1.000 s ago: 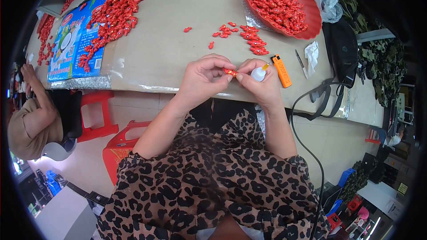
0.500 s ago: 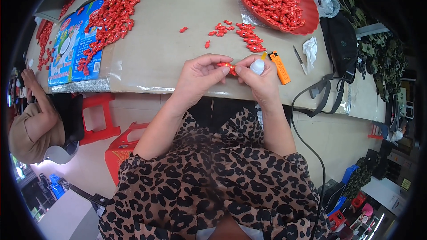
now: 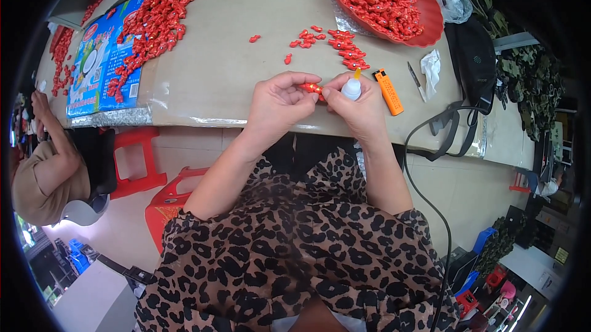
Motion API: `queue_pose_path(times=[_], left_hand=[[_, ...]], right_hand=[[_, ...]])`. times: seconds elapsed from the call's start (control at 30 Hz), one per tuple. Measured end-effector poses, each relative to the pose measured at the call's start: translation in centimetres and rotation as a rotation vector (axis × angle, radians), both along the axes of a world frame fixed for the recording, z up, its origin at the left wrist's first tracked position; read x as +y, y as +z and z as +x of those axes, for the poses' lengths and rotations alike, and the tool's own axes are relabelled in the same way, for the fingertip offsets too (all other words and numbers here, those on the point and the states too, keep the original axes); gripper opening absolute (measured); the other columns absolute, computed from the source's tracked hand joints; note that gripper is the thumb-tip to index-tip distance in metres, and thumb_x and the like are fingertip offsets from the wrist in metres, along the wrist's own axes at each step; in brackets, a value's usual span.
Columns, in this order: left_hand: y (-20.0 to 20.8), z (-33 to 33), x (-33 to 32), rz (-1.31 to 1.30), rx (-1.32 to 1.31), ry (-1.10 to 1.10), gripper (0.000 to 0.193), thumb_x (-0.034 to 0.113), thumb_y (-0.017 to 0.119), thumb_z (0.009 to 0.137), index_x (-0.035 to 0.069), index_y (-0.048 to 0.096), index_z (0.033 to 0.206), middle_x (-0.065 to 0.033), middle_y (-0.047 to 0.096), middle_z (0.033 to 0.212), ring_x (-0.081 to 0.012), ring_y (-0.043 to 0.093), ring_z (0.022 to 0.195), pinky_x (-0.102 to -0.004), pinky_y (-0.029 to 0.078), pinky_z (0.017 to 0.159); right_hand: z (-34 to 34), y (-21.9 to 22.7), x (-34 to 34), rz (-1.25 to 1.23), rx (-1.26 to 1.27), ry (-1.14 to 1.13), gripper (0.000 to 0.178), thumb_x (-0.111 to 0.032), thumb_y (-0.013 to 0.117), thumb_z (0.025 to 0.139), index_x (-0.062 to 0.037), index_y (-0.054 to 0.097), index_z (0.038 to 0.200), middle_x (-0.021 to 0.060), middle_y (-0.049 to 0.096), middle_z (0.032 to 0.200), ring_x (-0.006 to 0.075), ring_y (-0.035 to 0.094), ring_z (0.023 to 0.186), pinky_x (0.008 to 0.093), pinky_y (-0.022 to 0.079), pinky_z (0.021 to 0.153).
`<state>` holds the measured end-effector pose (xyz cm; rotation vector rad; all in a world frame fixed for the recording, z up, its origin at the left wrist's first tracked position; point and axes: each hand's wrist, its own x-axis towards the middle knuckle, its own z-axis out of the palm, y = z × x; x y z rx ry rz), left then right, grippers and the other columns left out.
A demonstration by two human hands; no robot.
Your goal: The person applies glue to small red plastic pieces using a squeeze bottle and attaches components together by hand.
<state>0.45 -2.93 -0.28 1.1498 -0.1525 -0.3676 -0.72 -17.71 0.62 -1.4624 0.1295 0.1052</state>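
Observation:
Between my hands, above the table's near edge, is a small glossy red piece with gold marks (image 3: 311,88). My left hand (image 3: 280,103) pinches it between thumb and fingers. The fingertips of my right hand (image 3: 357,107) touch its right end. Tucked in that same right hand is a small white squeeze bottle (image 3: 351,89) with a yellow nozzle tip pointing up and away. Beyond my hands lie a short column of similar red pieces (image 3: 351,52) and a loose cluster (image 3: 306,39), with single ones nearby.
An orange box cutter (image 3: 388,92), a thin knife (image 3: 417,81) and crumpled tissue (image 3: 430,72) lie right of my hands. A red scalloped bowl (image 3: 433,24) holds many red pieces. More are heaped by blue cardboard (image 3: 92,86). A black cable (image 3: 425,193) hangs at right; another person (image 3: 52,172) sits left.
The right hand and bottle have shifted slightly left, and the nozzle tip stands more upright. The red piece is tilted a little differently; both hands keep their hold.

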Motion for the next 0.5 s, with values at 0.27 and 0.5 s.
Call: queue_pose_path(times=[0.27,0.5], left_hand=[[-0.3,0.3,0.0,-0.076,0.007,-0.001,0.021,0.0,0.057,0.075,-0.003,0.053,0.095,-0.0068,0.058,0.081,-0.0079,0.053,0.065,-0.0187,0.044,0.061],[-0.5,0.4,-0.1,-0.116,0.011,0.015,0.02,0.004,0.056,0.076,-0.002,0.052,0.095,-0.005,0.057,0.078,-0.0082,0.052,0.065,-0.0197,0.044,0.061]], right_hand=[[-0.2,-0.3,0.1,0.134,-0.039,-0.099,0.008,-0.006,0.06,0.071,0.0005,0.056,0.074,0.0035,0.056,0.065,0.0063,0.051,0.056,0.0201,0.042,0.051],[-0.3,-1.0,-0.6,0.361,-0.17,-0.143,0.01,-0.008,0.058,0.074,0.0003,0.054,0.079,0.0062,0.054,0.067,0.0087,0.05,0.053,0.0218,0.042,0.051]])
